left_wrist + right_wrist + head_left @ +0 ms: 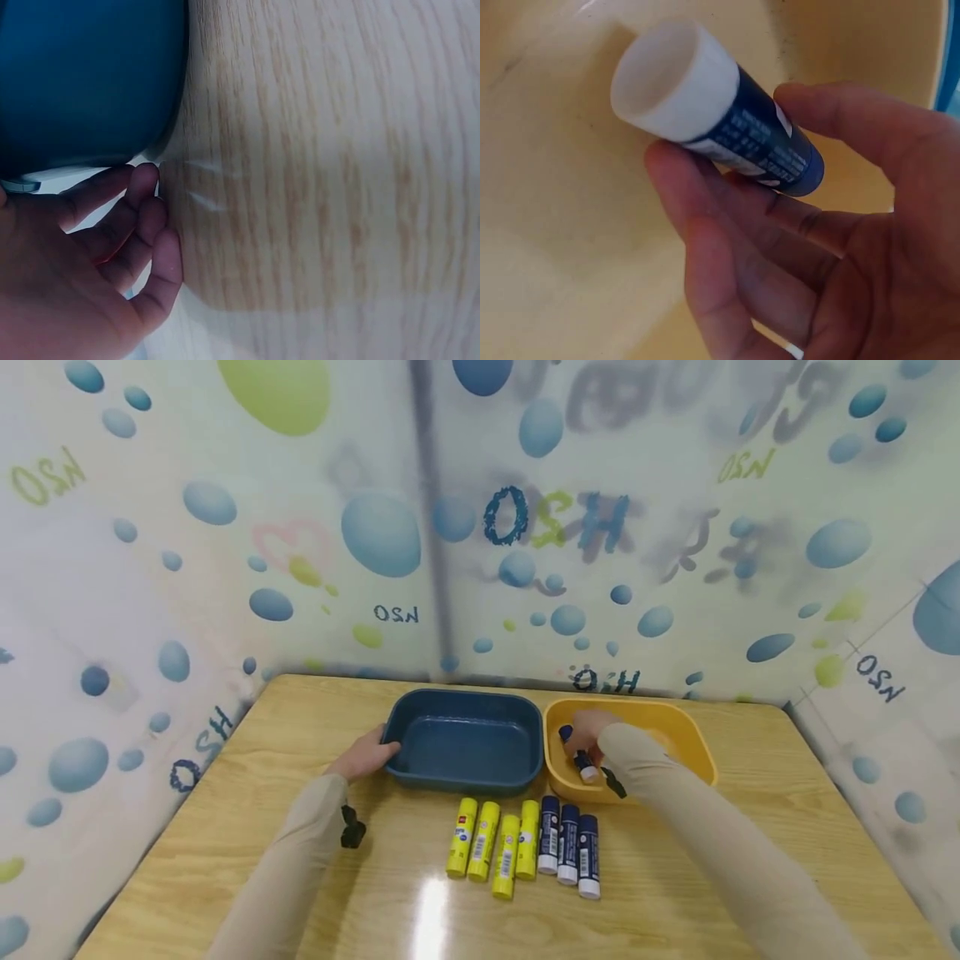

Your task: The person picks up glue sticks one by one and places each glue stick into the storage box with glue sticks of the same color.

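Observation:
My left hand (366,754) holds the left rim of an empty dark blue plastic bin (465,781), thumb over the edge; in the left wrist view its curled fingers (154,217) lie against the bin's outer side. Inside the yellow bin (705,752), my right hand (592,731) grips a dark blue glue stick (585,766) with a white base. Up close in the right wrist view, this glue stick (757,127) lies tilted between thumb and fingers, white end away from the palm. The forearm hides part of the yellow bin.
In front of the bins, several yellow glue sticks (483,842) lie side by side on the wooden table (262,760). Three dark blue glue sticks (568,843) lie to their right. A patterned curtain-like wall (480,635) stands behind the table.

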Demonstrator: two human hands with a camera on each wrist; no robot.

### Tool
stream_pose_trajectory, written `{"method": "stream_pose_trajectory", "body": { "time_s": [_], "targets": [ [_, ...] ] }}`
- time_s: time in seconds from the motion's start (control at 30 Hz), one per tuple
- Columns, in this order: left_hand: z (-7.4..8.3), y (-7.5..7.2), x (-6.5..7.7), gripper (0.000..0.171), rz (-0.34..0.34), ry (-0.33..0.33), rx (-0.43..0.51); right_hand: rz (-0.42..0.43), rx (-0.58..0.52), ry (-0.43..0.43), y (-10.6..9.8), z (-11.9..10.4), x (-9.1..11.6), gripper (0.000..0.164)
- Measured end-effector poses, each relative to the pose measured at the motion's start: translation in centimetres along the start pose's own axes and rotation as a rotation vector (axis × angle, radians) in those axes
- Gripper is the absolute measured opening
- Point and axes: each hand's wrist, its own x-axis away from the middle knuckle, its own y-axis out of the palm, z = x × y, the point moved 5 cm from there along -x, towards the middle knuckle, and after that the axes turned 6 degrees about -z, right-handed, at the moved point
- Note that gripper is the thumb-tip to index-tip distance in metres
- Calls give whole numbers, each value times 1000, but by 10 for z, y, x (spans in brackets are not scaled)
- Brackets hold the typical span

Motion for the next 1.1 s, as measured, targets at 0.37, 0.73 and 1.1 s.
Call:
{"method": "stream_pose_trajectory", "body": {
  "time_s": [0.37, 0.73, 1.1],
  "targets": [
    [-1, -2, -1, 63, -16, -22, 2, -65, -79, 9, -7, -16, -6, 35],
    [0, 0, -1, 62, -13, -10, 5, -102, -26, 29, -6, -18, -15, 30],
    [1, -1, -2, 61, -5, 3, 1, -33, -148, 21, -11, -13, -12, 28]
  ]
}}
